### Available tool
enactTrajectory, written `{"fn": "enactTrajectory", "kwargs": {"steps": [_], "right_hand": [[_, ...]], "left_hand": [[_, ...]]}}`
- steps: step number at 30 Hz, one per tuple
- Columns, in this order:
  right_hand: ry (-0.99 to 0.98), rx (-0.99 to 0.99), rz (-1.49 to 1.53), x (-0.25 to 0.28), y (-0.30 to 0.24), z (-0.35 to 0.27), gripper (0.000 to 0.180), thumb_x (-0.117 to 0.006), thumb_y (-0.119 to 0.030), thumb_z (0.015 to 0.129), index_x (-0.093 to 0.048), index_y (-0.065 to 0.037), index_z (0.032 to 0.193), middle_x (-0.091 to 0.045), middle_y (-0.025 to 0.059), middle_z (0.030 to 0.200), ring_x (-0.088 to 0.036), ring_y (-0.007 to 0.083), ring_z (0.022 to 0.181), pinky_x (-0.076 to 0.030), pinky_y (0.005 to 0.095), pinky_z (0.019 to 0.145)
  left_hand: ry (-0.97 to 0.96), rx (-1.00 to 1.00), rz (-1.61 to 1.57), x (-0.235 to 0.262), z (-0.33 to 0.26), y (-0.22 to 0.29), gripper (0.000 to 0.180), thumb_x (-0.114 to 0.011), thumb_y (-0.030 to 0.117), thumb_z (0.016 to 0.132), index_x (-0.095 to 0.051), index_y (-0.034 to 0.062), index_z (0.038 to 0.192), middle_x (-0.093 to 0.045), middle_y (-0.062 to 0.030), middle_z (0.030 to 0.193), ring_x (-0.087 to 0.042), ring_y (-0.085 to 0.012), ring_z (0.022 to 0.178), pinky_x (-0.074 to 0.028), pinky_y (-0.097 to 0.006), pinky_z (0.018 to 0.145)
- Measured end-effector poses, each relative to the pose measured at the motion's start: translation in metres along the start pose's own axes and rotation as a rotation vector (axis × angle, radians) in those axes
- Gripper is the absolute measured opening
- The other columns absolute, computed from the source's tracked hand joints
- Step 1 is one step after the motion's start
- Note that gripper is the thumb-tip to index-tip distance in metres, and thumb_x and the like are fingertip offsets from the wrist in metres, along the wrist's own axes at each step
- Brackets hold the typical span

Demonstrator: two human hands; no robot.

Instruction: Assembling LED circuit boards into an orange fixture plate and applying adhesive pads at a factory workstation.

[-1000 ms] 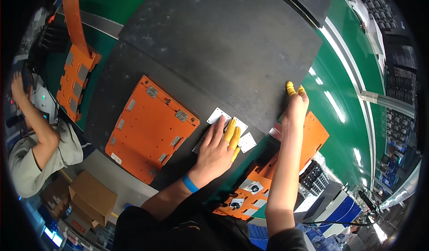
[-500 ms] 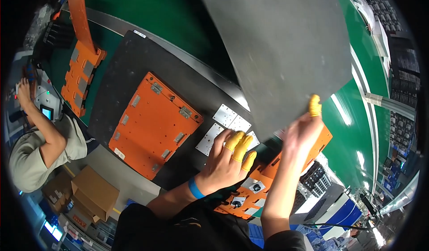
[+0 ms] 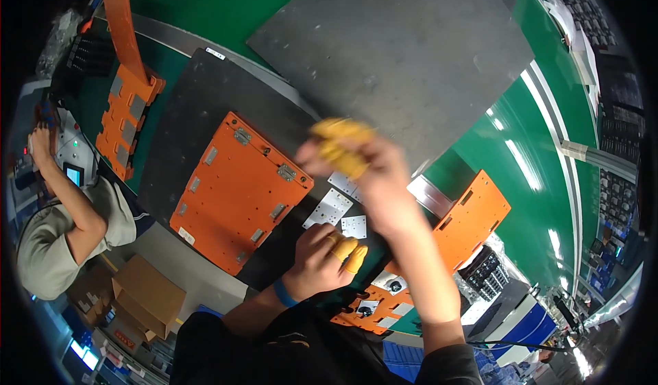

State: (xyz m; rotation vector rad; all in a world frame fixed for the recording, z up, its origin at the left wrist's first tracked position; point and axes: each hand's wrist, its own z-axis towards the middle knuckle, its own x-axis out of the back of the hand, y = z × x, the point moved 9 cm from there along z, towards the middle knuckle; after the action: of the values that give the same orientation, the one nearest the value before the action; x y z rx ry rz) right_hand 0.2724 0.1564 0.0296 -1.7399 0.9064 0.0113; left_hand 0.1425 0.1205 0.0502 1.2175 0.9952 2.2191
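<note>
My left hand is curled just in front of several white plates dotted with small holes. Yellow finger cots cover some of its fingers, and a blue band circles the wrist. Whether anything is inside the curled fingers is hidden. Smeared by motion, my right hand passes over the far plates, beside the right edge of an orange tray-like fixture with metal latches. It wears yellow cots too; its grip cannot be made out. A large dark grey sheet lies beyond it on the green surface.
The fixture rests on a black mat. Right of my hands are another orange panel and an orange fixture. An orange slotted fixture stands at the left, near a co-worker. A cardboard box sits below.
The grey sheet has come down farther away and left my right hand. That hand has swept left over the white plates. My left hand has drawn back slightly, its fingers more curled.
</note>
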Motion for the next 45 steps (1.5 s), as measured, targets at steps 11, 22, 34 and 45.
{"fn": "enactTrajectory", "kwargs": {"steps": [11,22,34,45], "right_hand": [[1.187,0.149,-0.230,0.229,0.002,-0.048,0.062,-0.063,-0.009,0.091,-0.033,0.009,0.141,-0.046,0.0204,0.138,-0.053,0.0227,0.118,-0.041,0.0328,0.101],[0.932,0.309,0.088,0.215,0.004,-0.016,0.024,-0.041,0.004,0.095,-0.052,0.006,0.117,-0.061,0.0179,0.108,-0.064,0.0281,0.096,-0.056,0.0416,0.090],[0.847,0.299,-0.240,0.195,-0.001,0.002,0.040,-0.045,0.003,0.090,-0.043,0.011,0.129,-0.057,0.0192,0.117,-0.060,0.0243,0.105,-0.047,0.0342,0.097],[0.489,-0.020,-1.479,0.096,0.036,-0.110,0.062,-0.078,-0.010,0.076,-0.049,0.002,0.130,-0.048,0.0224,0.131,-0.048,0.0384,0.119,-0.041,0.0440,0.101]], "left_hand": [[-0.011,-0.052,-0.086,-0.033,0.000,0.004,0.017,-0.075,0.009,0.073,-0.067,0.0000,0.084,-0.056,-0.0061,0.070,-0.056,-0.0232,0.068,-0.046,-0.034,0.058],[-0.178,0.114,0.379,-0.059,-0.015,-0.008,0.040,-0.064,0.022,0.083,-0.063,0.0044,0.119,-0.056,-0.0138,0.123,-0.052,-0.0329,0.111,-0.043,-0.045,0.090],[-0.294,0.056,0.261,-0.059,-0.062,0.024,0.029,-0.060,0.021,0.082,-0.068,0.0080,0.108,-0.055,-0.0033,0.099,-0.053,-0.0162,0.090,-0.037,-0.033,0.079],[-0.330,0.073,0.268,-0.032,-0.096,0.019,0.032,-0.057,0.015,0.083,-0.068,0.0048,0.111,-0.063,-0.0095,0.111,-0.054,-0.0225,0.099,-0.040,-0.032,0.071]]}}
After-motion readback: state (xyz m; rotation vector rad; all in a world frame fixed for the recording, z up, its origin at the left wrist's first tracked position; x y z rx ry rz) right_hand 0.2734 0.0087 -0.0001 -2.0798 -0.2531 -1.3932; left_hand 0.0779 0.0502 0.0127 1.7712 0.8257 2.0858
